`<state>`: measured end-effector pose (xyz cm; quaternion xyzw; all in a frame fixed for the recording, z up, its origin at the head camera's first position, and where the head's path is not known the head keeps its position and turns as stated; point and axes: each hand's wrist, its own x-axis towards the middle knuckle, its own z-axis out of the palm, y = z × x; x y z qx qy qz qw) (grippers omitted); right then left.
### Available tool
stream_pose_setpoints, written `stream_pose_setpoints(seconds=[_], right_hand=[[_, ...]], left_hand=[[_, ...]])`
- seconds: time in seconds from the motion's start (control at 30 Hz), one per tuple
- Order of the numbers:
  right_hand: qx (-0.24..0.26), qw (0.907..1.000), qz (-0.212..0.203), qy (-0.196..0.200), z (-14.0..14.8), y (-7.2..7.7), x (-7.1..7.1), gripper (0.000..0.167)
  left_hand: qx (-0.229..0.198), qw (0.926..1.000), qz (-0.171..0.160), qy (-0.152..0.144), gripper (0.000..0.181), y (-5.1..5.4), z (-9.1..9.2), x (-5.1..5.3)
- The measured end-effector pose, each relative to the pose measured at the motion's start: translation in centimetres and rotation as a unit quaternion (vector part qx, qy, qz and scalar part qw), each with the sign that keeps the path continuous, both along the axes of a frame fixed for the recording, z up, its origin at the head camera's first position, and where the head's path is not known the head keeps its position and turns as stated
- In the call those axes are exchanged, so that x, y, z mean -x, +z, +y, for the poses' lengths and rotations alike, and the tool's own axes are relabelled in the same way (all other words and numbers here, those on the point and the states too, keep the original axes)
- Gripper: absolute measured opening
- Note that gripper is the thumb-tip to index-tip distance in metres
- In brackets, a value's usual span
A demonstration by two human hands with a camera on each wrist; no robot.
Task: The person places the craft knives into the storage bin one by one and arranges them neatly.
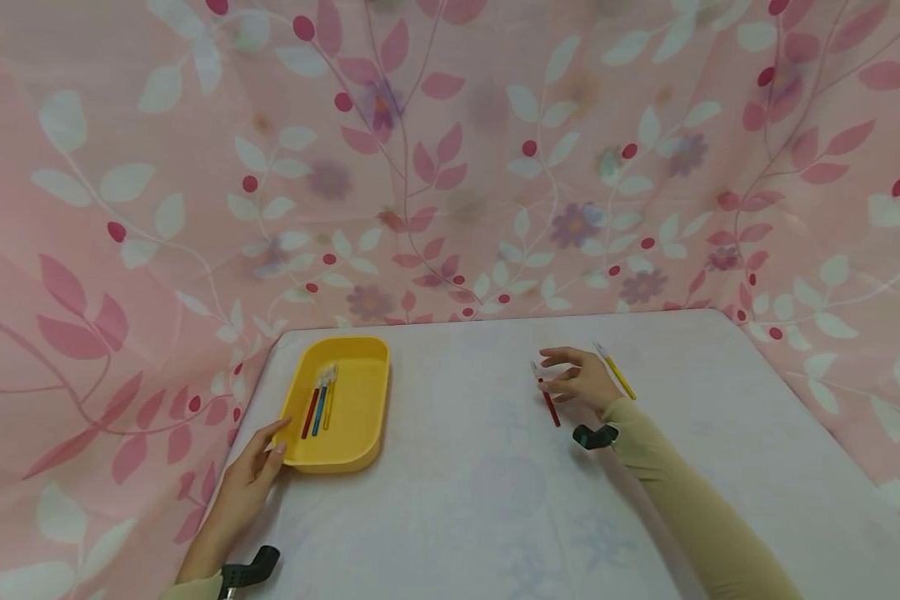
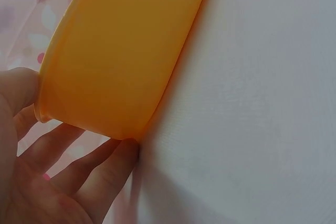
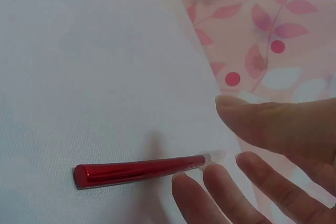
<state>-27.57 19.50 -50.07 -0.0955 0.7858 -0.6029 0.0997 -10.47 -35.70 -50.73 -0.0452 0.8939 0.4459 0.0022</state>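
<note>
My left hand point(image 1: 246, 477) grips the near left corner of a yellow plastic tray point(image 1: 362, 400). In the left wrist view, the thumb lies at the rim and other fingers touch the outer wall. Inside the tray lie a red point(image 1: 311, 414), a blue point(image 1: 320, 410) and a yellow paintbrush point(image 1: 330, 405), pale tips pointing away. On the right, my right hand point(image 1: 587, 385) hovers around a red paintbrush point(image 1: 551, 408) lying on the table. Its thumb and fingers are apart, as the right wrist view shows, with the brush's tip point(image 3: 215, 156) near the fingertips.
Just right of my right hand, a yellow paintbrush point(image 1: 619, 377) lies on the white-covered table point(image 1: 457, 450). A pink floral curtain point(image 1: 450, 167) hangs along the back and sides of the table. Black wrist cameras sit on both arms.
</note>
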Motion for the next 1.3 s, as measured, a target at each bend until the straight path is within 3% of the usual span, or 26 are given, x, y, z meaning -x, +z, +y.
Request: stream_pose_setpoints(seconds=[0.33,0.8,1.07,1.3], right_hand=[[-0.053,0.9984,-0.004,-0.019,-0.2,-0.7,1.2,0.07],[-0.053,0.9972,-0.03,-0.043,-1.0,-1.4,2.2,0.068],[-0.085,0.9957,-0.01,-0.037,-1.2,-1.4,2.4,0.063],[-0.09,0.9954,-0.016,-0.029,-1.3,-1.2,2.6,0.06]], left_hand=[[-0.001,1.0,0.001,0.006,0.056,-0.2,-0.1,0.1],[-0.002,0.9999,-0.002,0.01,0.057,0.0,0.0,0.2],[0.008,0.9999,0.0,0.007,0.057,0.0,0.0,0.2],[0.016,0.9998,0.005,0.009,0.057,0.0,0.0,0.2]])
